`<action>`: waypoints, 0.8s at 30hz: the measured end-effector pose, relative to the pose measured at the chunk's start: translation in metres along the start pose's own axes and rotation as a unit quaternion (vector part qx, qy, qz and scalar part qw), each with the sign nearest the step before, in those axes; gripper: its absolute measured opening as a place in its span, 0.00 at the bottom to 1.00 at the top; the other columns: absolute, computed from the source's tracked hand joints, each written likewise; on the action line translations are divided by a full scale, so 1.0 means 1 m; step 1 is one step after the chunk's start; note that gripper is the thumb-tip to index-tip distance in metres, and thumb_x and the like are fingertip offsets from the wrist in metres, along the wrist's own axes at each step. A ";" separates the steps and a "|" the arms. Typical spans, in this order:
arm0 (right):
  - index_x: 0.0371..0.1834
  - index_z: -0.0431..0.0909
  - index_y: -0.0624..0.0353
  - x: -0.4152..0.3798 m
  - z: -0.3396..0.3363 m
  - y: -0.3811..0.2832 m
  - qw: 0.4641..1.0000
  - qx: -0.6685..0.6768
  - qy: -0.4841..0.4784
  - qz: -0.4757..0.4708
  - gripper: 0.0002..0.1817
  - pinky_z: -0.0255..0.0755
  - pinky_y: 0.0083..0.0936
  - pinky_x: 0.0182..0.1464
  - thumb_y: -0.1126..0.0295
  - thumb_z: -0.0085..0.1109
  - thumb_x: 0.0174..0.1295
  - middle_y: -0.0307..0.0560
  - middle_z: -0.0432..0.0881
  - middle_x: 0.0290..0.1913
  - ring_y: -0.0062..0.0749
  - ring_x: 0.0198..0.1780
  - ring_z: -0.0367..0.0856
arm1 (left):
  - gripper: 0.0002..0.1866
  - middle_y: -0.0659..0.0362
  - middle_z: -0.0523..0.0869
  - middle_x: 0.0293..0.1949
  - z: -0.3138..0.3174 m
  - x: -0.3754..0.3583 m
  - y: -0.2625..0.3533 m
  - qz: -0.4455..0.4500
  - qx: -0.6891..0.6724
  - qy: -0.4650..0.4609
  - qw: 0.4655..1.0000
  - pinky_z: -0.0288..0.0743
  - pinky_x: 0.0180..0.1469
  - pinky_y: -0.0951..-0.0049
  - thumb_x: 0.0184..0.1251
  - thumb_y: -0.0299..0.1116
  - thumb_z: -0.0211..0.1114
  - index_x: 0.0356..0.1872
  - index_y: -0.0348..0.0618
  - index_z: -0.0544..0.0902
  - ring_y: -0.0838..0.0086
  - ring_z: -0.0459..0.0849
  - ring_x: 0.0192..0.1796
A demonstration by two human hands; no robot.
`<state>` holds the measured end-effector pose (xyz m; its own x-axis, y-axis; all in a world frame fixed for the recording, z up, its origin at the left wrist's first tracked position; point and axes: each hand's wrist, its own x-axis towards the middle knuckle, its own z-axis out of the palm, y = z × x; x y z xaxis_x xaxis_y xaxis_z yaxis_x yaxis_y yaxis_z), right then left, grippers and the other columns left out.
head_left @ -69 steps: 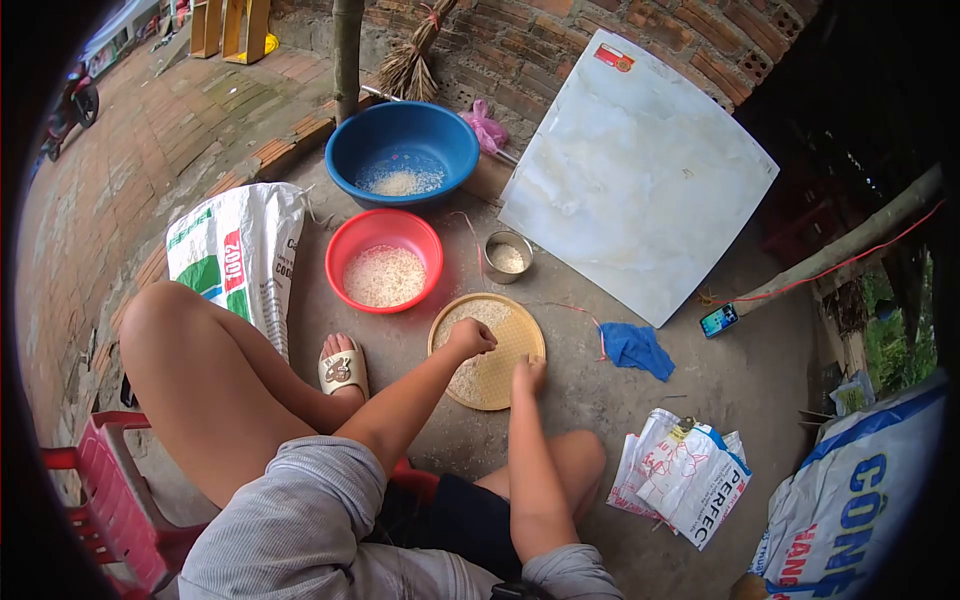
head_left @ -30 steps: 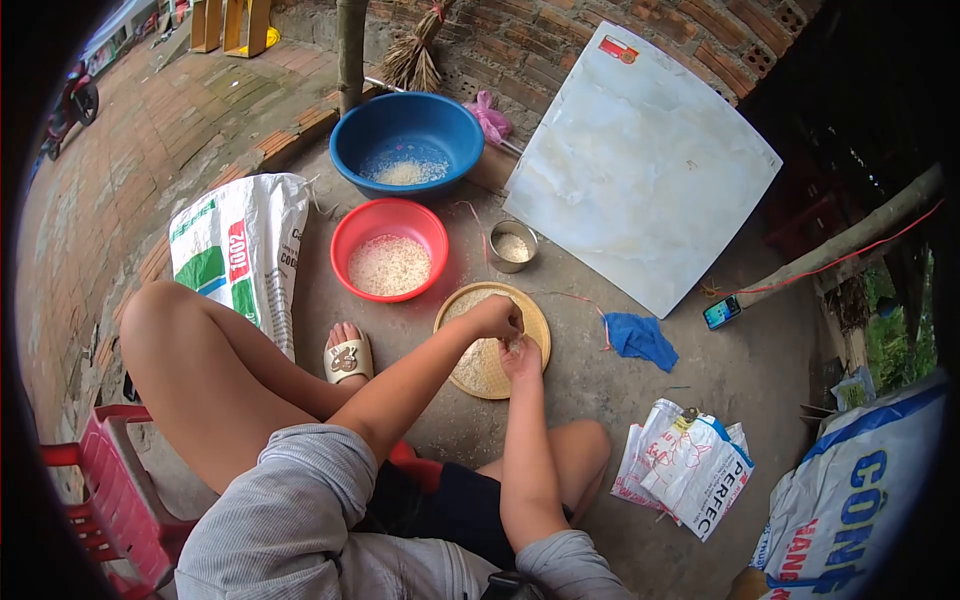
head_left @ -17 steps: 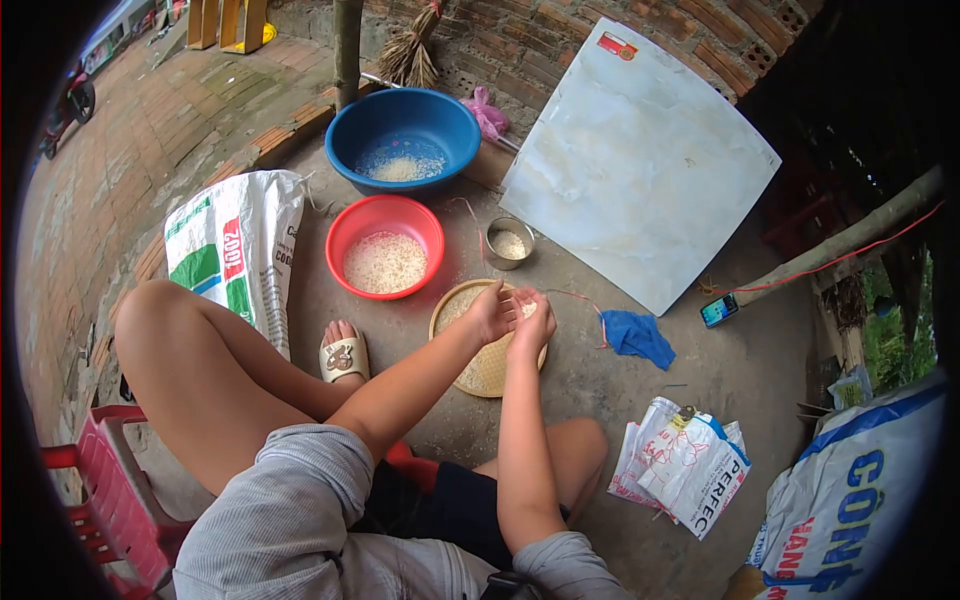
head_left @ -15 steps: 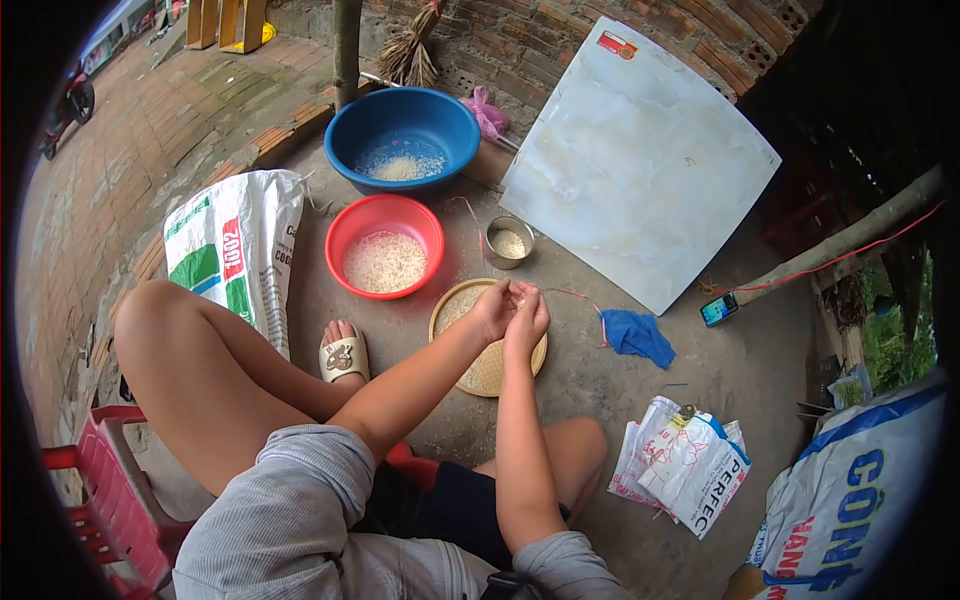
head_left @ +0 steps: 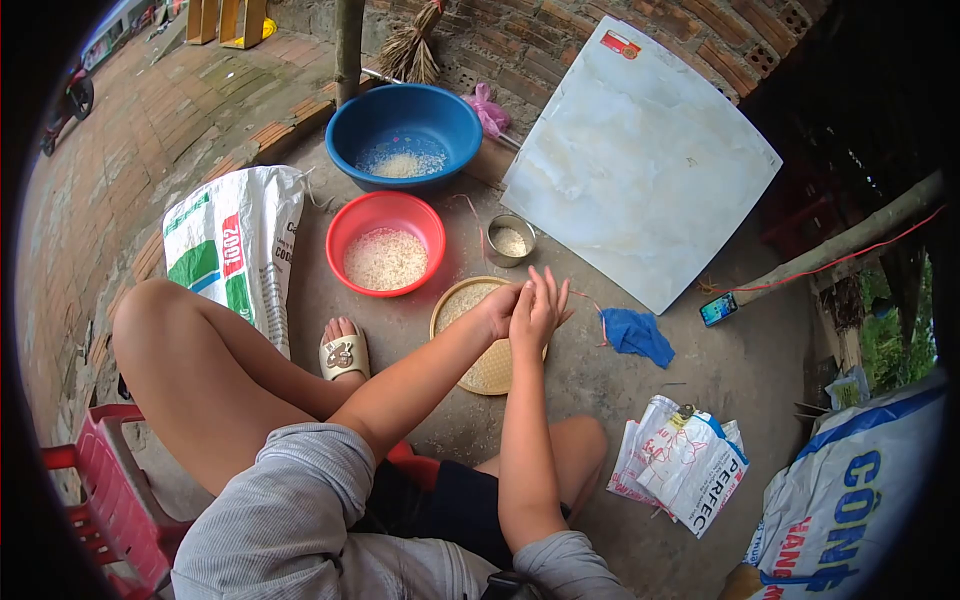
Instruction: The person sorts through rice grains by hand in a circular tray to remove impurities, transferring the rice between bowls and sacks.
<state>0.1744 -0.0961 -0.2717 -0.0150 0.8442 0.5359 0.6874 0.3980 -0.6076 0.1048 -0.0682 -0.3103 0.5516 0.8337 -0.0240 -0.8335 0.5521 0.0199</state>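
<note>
My left hand (head_left: 503,308) and my right hand (head_left: 538,308) meet over the right part of a round woven tray (head_left: 501,378) with pale grains on it. The fingers of my right hand are stretched out and spread. My left hand lies against its palm, its fingers mostly hidden behind it. No object shows between them. Just above the tray stands a metal cup (head_left: 510,241) with grains. A red basin (head_left: 386,244) of grains lies to its left, and a blue basin (head_left: 403,138) with grains at its bottom is behind that.
A pale marbled board (head_left: 640,160) leans by the brick wall. A blue cloth (head_left: 638,338), flattened bags (head_left: 685,460) and a phone (head_left: 718,309) are on the right. A white sack (head_left: 235,250) and a red chair (head_left: 125,490) are on the left.
My hands were cupped together half a second ago. Now the fingers of one hand have opened and spread upward and to the right, and the hands have shifted slightly right.
</note>
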 end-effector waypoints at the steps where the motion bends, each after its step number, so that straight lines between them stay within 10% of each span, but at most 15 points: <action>1: 0.50 0.76 0.53 0.001 0.001 0.006 0.999 -0.030 0.008 0.034 0.17 0.34 0.56 0.67 0.61 0.41 0.65 0.44 0.71 0.60 0.51 0.70 0.51 | 0.19 0.50 0.79 0.47 0.015 -0.005 -0.001 0.009 0.052 0.078 0.995 0.71 0.57 0.66 0.72 0.40 0.41 0.47 0.35 0.73 0.64 0.77 0.51; 4: 0.54 0.73 0.55 0.003 -0.004 0.022 0.992 -0.071 0.006 0.103 0.19 0.40 0.53 0.67 0.61 0.41 0.65 0.49 0.68 0.62 0.53 0.69 0.53 | 0.19 0.49 0.78 0.47 0.031 -0.005 -0.001 0.022 0.078 0.181 0.980 0.71 0.57 0.64 0.73 0.38 0.39 0.47 0.33 0.73 0.62 0.78 0.51; 7: 0.53 0.71 0.66 0.005 -0.003 0.042 0.976 0.167 0.036 0.137 0.20 0.58 0.37 0.62 0.64 0.39 0.67 0.62 0.69 0.58 0.52 0.61 0.65 | 0.19 0.45 0.77 0.48 0.049 -0.007 0.000 0.076 0.045 0.237 0.968 0.76 0.55 0.63 0.73 0.34 0.36 0.49 0.30 0.71 0.58 0.78 0.51; 12: 0.55 0.70 0.68 0.005 0.007 0.056 0.917 0.309 0.024 0.250 0.22 0.62 0.33 0.60 0.62 0.37 0.68 0.57 0.70 0.59 0.43 0.59 0.70 | 0.20 0.45 0.78 0.46 0.069 -0.009 0.009 0.134 0.029 0.216 0.967 0.79 0.51 0.65 0.73 0.35 0.36 0.48 0.28 0.71 0.59 0.79 0.49; 14: 0.54 0.71 0.64 0.011 -0.009 0.016 0.725 0.524 -0.018 0.447 0.21 0.64 0.29 0.59 0.61 0.36 0.68 0.52 0.73 0.56 0.39 0.57 0.72 | 0.19 0.46 0.78 0.45 0.080 -0.012 0.011 0.177 0.091 0.214 0.956 0.79 0.51 0.65 0.72 0.34 0.37 0.48 0.28 0.71 0.60 0.80 0.48; 18: 0.51 0.73 0.58 0.010 0.003 0.009 0.645 0.611 -0.057 0.456 0.19 0.69 0.24 0.55 0.61 0.36 0.68 0.44 0.77 0.50 0.30 0.53 0.75 | 0.17 0.55 0.79 0.25 0.088 -0.017 0.011 0.196 0.180 0.243 0.933 0.76 0.25 0.78 0.70 0.41 0.47 0.29 0.39 0.75 0.72 0.79 0.26; 20: 0.48 0.74 0.55 0.008 0.012 0.015 0.505 0.760 -0.130 0.388 0.16 0.71 0.21 0.49 0.64 0.36 0.67 0.36 0.79 0.42 0.21 0.45 0.77 | 0.18 0.58 0.74 0.18 0.083 -0.018 0.012 0.195 0.179 0.217 0.939 0.66 0.19 0.79 0.69 0.42 0.49 0.23 0.42 0.73 0.75 0.72 0.19; 24: 0.50 0.70 0.57 0.010 0.009 0.001 0.477 0.817 -0.183 0.266 0.15 0.68 0.22 0.50 0.67 0.34 0.68 0.36 0.75 0.43 0.20 0.45 0.73 | 0.24 0.64 0.64 0.06 0.093 -0.023 0.009 0.222 0.236 0.159 0.933 0.48 0.09 0.79 0.67 0.45 0.53 0.11 0.47 0.67 0.79 0.58 0.06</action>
<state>0.1679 -0.0838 -0.2724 -0.4858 0.8691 0.0933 -0.8152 -0.4120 -0.4070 0.0876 -0.0821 -0.2164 0.0562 0.9775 -0.2031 -0.8304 0.1587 0.5340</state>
